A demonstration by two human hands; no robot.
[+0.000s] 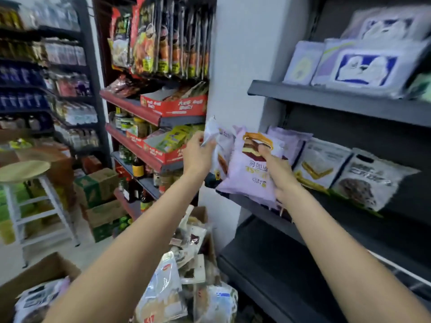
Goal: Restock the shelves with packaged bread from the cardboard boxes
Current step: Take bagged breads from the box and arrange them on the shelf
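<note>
My right hand (278, 173) grips a lilac bread packet (249, 169) with a layered-cake picture, held upside down at the left end of the dark middle shelf (303, 224). Just left of it, my left hand (198, 155) pinches the top edge of a white bread packet (220, 145). On the same shelf to the right lie another lilac packet (289, 138), a white sandwich packet (321, 164) and a white packet of dark bread (368, 180). Below my arms stand cardboard boxes (35, 273) full of packaged bread (163, 290).
The upper dark shelf (338, 101) carries white and blue packets (366, 66). The lower shelf (279, 271) is bare. A red snack rack (158, 113) stands left of the white pillar (235, 66). A stool (25, 171) and stacked cartons (98, 187) fill the aisle at left.
</note>
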